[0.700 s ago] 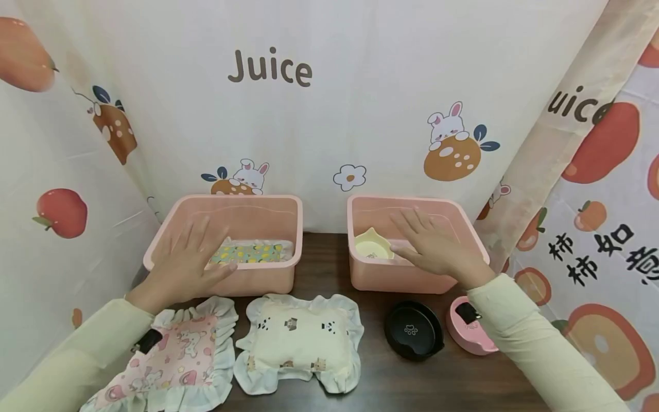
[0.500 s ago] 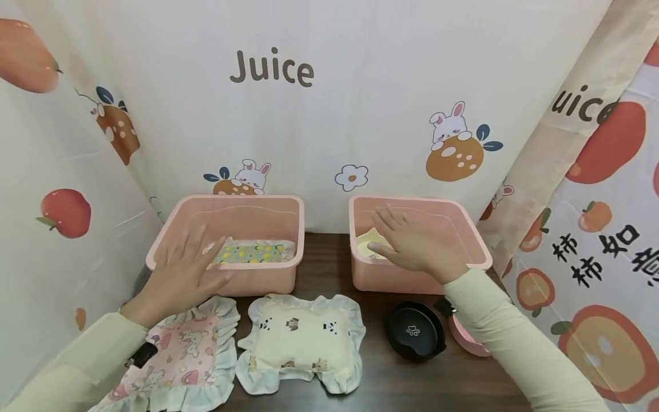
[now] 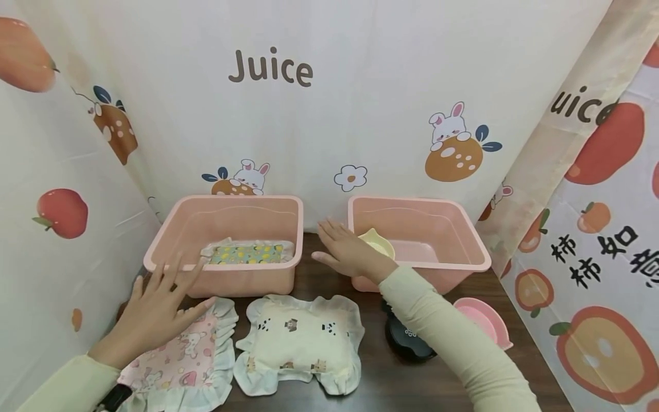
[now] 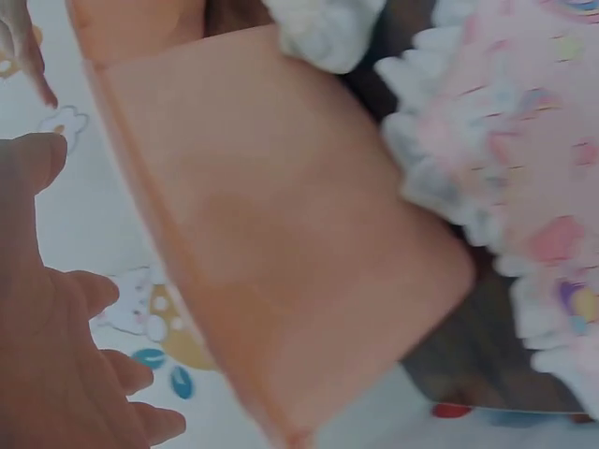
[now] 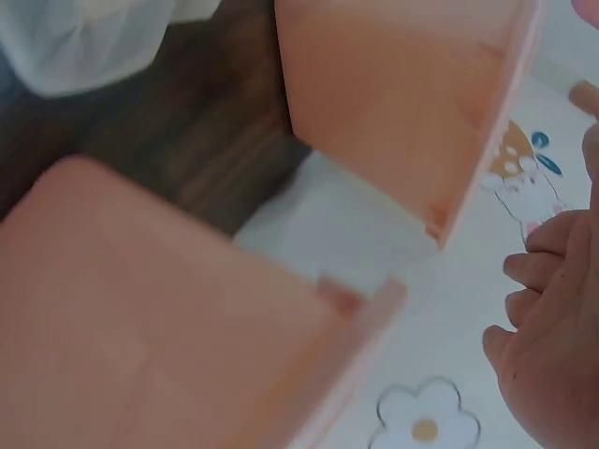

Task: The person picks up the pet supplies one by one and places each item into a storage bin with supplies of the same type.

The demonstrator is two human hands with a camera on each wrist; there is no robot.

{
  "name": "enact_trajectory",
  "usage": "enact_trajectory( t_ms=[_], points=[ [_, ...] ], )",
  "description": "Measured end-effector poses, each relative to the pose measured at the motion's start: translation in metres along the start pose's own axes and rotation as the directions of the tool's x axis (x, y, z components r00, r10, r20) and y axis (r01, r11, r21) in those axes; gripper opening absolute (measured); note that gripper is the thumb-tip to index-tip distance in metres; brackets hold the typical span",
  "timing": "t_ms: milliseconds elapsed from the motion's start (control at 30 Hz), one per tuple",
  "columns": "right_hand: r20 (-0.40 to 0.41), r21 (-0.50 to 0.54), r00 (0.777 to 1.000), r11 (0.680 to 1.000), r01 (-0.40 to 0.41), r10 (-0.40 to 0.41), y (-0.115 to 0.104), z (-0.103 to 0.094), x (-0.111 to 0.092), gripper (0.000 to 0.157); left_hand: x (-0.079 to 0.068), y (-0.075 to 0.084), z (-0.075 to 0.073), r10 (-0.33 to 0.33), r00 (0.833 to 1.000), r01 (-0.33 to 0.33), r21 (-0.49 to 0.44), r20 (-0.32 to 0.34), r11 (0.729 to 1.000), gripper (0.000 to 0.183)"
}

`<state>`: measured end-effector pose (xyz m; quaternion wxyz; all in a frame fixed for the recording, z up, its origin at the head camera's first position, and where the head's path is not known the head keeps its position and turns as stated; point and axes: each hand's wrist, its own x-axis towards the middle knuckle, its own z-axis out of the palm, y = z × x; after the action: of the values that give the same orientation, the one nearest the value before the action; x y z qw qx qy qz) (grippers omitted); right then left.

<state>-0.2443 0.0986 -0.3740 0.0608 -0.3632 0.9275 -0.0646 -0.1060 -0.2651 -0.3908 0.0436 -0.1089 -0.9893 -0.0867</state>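
Observation:
My left hand (image 3: 154, 312) hovers palm down with fingers spread, holding nothing. Below it lies a pink printed pillow (image 3: 190, 357) with a white ruffled edge, and its fingertips overlap the front of the left pink bin (image 3: 247, 280). In that bin sits a lemon-print pillow (image 3: 249, 254). Fingers extended and grasping nothing, my right hand (image 3: 355, 252) is over the gap between the bins, its wrist crossing the left corner of the right pink bin (image 3: 458, 269). A pale yellow bowl (image 3: 380, 243) sits inside this one, partly hidden by the hand.
A cream ruffled pillow (image 3: 304, 337) with animal prints lies at the middle front. The right sleeve partly covers a black bowl (image 3: 404, 340); a pink bowl (image 3: 484, 320) stands to its right. Printed curtains (image 3: 329, 131) close off the back and both sides.
The right hand has swept left from above the right bin to the gap between bins. The left hand has drawn back and down toward the pink pillow. Pillows and bowls stay put.

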Motion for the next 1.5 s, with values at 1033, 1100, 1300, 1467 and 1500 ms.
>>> enact_trajectory(
  t_ms=[1033, 1100, 1300, 1467, 1500],
  points=[
    [-0.058, -0.046, 0.995, 0.995, 0.084, -0.087, -0.042, 0.053, 0.055, 0.071, -0.064, -0.038, 0.071, -0.168, 0.979, 0.178, -0.083, 0.116, 0.98, 0.081],
    [-0.057, -0.05, 0.994, 0.995, 0.09, -0.092, -0.042, 0.053, 0.055, 0.071, -0.066, -0.04, 0.074, -0.161, 0.978, 0.174, -0.1, 0.129, 0.98, 0.079],
    [-0.038, -0.082, 0.995, 0.993, 0.085, -0.088, -0.044, 0.051, 0.054, 0.072, -0.071, -0.045, 0.081, -0.154, 0.976, 0.173, -0.123, 0.151, 0.977, 0.08],
    [-0.03, -0.098, 0.996, 0.992, 0.077, -0.081, -0.044, 0.05, 0.053, 0.072, -0.071, -0.05, 0.085, -0.147, 0.978, 0.164, -0.107, 0.15, 0.981, 0.077],
    [-0.031, -0.096, 0.996, 0.992, 0.078, -0.081, -0.045, 0.049, 0.053, 0.071, -0.072, -0.05, 0.086, -0.143, 0.978, 0.16, -0.105, 0.15, 0.982, 0.076]
  ],
)
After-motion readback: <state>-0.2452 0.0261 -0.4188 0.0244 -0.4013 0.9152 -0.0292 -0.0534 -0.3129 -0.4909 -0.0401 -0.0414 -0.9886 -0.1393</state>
